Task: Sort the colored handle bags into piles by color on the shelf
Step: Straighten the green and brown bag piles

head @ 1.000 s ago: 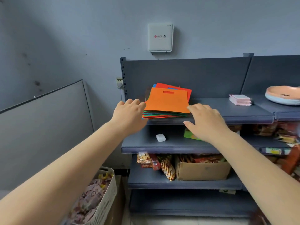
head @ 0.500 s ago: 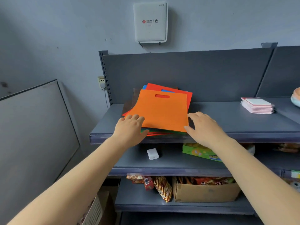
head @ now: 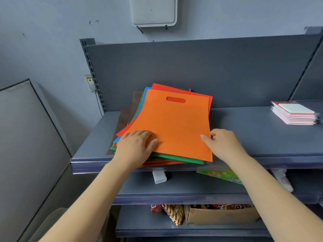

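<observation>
On the top shelf (head: 253, 137), mid-frame, the mixed stack of bags (head: 139, 109) is unsorted, so we judge sorting only starting. Our left hand (head: 135, 145) lies flat on the orange bag (head: 174, 124); our right hand (head: 222, 142) pinches its lower-right edge. Next comes peeling it off alone.

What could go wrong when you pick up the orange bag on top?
1. The mixed stack pokes out past the front edge of the top shelf, so a tug on the orange bag might drag the lower bags off.
2. The left hand rests flat on the orange bag, while the right hand touches its right edge. Lifting before the left hand lets go could crumple it.
</observation>
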Demonstrator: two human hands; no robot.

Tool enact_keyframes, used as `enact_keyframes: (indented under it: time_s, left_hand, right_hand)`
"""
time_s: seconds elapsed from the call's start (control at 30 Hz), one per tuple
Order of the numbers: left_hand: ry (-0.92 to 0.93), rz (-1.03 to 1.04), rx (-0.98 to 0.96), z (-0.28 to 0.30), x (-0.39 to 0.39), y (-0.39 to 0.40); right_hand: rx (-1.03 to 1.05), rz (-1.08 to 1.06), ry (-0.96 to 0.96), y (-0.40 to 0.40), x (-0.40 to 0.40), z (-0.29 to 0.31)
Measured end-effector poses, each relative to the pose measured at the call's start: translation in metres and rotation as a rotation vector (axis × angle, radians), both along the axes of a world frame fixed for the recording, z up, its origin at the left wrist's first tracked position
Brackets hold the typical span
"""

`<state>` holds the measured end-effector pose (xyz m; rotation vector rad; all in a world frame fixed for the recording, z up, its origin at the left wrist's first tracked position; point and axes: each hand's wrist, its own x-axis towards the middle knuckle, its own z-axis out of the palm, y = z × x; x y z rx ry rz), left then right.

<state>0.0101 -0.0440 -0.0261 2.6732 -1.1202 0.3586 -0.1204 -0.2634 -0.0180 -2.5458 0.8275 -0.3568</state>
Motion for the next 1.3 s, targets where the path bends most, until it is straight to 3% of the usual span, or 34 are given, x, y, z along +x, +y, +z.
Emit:
enact_keyframes:
  time_s: [0.23,0.53,0.77,1.0,1.3]
  left_hand:
    - [0.135,-0.082,-0.097,0.005,0.021,-0.015]
    - [0.274,0.35,-0.13,0.005,0.084,0.005]
    - [0.227,0.407,-0.269,0.022,0.1,0.012]
    - [0.196,0.308,-0.742,0.038,0.066,0.038]
    - [0.271,0.551,-1.34,-0.002,-0.033,0.098]
  right_hand:
    - [-0.021,-0.089,-0.186,-0.018,0.017,0.006]
    - [0.064,-0.216,-0.457,-0.05,0.011,-0.013]
    - [0.256,-0.184,-0.611,-0.041,0.023,-0.02]
    - [0.539,-0.145,-0.759,-0.021,0.01,-0.002]
    - [0.915,0.114,-0.707,0.011,-0.017,0.011]
